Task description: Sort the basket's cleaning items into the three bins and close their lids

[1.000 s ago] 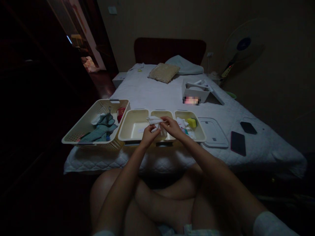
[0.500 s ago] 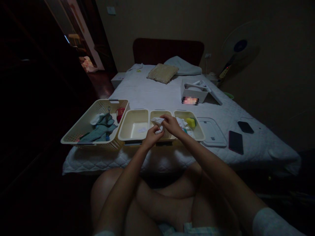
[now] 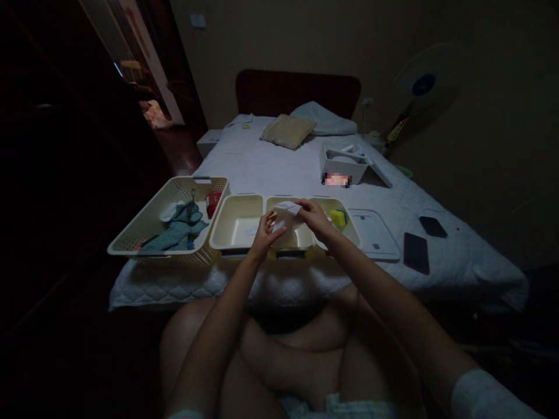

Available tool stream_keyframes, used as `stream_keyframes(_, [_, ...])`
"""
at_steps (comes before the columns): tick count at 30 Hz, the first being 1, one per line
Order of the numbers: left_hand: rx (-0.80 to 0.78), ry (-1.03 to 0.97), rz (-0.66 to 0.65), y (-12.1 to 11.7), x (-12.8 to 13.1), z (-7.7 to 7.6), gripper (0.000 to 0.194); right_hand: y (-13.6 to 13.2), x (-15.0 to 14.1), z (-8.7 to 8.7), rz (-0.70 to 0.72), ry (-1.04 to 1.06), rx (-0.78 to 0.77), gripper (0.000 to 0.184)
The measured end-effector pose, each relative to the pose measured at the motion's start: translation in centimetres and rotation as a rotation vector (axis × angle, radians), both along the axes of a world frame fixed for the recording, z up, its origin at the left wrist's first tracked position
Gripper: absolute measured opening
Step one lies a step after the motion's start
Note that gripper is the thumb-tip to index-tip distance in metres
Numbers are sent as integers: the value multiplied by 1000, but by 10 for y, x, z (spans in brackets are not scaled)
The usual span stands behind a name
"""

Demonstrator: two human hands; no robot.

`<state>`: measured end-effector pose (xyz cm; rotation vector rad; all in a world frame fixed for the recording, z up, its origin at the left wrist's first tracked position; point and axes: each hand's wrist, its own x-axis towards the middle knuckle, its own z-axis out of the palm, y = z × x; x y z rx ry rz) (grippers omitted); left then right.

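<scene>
My right hand (image 3: pixel 315 218) pinches a thin white folded piece (image 3: pixel 288 207), paper or cloth, above the middle cream bin (image 3: pixel 301 238). My left hand (image 3: pixel 263 235) is on the near left side of that bin, thumb and fingers curved round a smaller white bit (image 3: pixel 278 225). Whether both white parts are one piece I cannot tell. To the left is a wider cream bin (image 3: pixel 240 212) with a small pale slip inside. The right cream bin (image 3: pixel 356 238), partly behind my right hand, holds a yellow sponge (image 3: pixel 338 218).
A perforated basket (image 3: pixel 152 218) with a grey-green knitted item (image 3: pixel 177 233) and a red item (image 3: pixel 213 203) stands left. On the right lie a pale lid (image 3: pixel 376 235) and two dark phones (image 3: pixel 416 253). A white box (image 3: pixel 345 166) and a beige cushion (image 3: pixel 288 131) are farther back.
My hands have moved apart, and the white piece now lies flatter in my right fingers. My left fingers have spread wider. The view has shifted slightly.
</scene>
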<state>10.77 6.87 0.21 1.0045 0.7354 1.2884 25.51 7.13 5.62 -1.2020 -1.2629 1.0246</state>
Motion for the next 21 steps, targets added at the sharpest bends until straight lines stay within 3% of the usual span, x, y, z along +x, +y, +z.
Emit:
stream_keyframes(5, [-62,-32,-45,1,-2,-3,80,-5,-3,-5,49,22,-49,28])
stream_keyframes(12, [1,3,-203,-2,-3,0,54,-2,-4,-10,68,88,-107,26])
stream_keyframes(21, [14,-2,-100,6,-8,-6,38,-6,-1,-13,51,66,-104,26])
